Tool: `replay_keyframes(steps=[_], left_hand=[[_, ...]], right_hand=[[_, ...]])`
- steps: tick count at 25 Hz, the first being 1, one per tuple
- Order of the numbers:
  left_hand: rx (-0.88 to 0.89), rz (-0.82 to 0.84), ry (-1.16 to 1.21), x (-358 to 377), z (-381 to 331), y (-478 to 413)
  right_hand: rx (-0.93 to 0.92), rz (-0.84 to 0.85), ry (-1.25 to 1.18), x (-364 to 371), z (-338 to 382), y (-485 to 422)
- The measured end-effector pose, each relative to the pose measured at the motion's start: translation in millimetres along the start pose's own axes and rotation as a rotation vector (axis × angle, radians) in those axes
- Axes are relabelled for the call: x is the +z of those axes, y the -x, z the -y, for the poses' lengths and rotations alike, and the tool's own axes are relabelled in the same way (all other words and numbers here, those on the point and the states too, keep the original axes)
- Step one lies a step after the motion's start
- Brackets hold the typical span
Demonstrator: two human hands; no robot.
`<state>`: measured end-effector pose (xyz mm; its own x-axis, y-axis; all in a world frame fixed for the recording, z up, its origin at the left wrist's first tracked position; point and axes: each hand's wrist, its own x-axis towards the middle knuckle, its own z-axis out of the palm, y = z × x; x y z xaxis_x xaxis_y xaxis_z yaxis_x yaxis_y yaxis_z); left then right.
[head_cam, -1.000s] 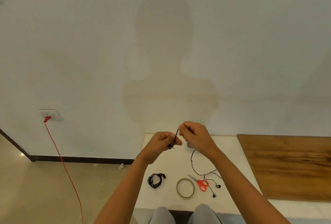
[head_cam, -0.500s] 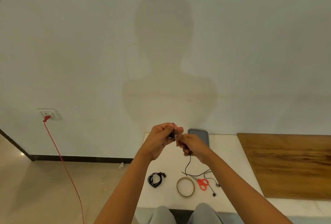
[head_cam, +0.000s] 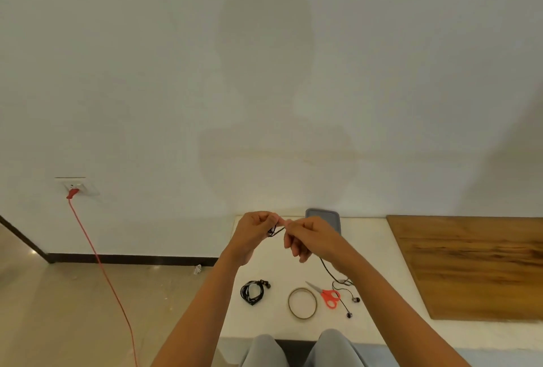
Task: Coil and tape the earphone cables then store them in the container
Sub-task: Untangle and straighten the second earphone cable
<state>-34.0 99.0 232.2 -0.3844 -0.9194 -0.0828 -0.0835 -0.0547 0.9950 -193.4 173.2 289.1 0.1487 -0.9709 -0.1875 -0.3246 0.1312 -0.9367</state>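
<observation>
Above the white table [head_cam: 273, 325], my left hand [head_cam: 254, 234] pinches small loops of a black earphone cable [head_cam: 327, 269]. My right hand [head_cam: 308, 239] grips the same cable just to the right, and the strand between the hands is short and taut. The rest of the cable hangs from my right hand down to the table, where its two earbuds [head_cam: 352, 306] lie. A second black earphone [head_cam: 253, 292] lies coiled on the table at the left. A grey container [head_cam: 323, 216] stands at the table's far edge, partly hidden behind my right hand.
A ring of tape [head_cam: 302, 303] and red-handled scissors [head_cam: 326, 296] lie near the table's front edge. A wooden board [head_cam: 476, 264] covers the table's right part. A red cord [head_cam: 100, 266] runs from a wall socket down across the floor at the left. My knees show below.
My right hand has moved up and leftward to meet the left hand, winding more cable. The hanging strand is shorter and has shifted to the right.
</observation>
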Motion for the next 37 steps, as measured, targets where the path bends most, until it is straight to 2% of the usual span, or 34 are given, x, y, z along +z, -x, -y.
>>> replay_keyframes(steps=[5, 8, 11, 16, 19, 22, 25, 30, 34, 37], left_hand=[[-0.072, 0.133, 0.077, 14, -1, 17], [-0.044, 0.189, 0.175, 19, -7, 24], [-0.03, 0.193, 0.346, 22, -20, 26], [0.001, 0.105, 0.598, 18, -42, 17], [-0.003, 0.026, 0.534, 11, -38, 8], [-0.025, -0.044, 0.302, 3, -25, 2], [-0.03, 0.023, 0.076, -4, -12, 6], [-0.126, 0.216, 0.13, 9, -13, 20], [-0.1, 0.27, 0.238, 16, -25, 27], [-0.049, 0.259, 0.361, 16, -34, 28]], right_hand=[[-0.118, -0.173, 0.002, -23, 28, -22], [-0.079, -0.207, 0.038, -32, 18, -50], [0.002, -0.158, 0.032, -31, -7, -68], [0.139, 0.014, -0.108, -2, -44, -53], [0.123, 0.071, -0.073, 13, -47, -30], [0.062, 0.05, 0.03, 13, -37, -3], [-0.028, -0.031, 0.073, 1, -11, 12], [-0.127, -0.212, 0.135, -26, 27, -15], [-0.059, -0.185, 0.203, -38, 17, -47], [0.021, -0.115, 0.05, -30, -8, -57]])
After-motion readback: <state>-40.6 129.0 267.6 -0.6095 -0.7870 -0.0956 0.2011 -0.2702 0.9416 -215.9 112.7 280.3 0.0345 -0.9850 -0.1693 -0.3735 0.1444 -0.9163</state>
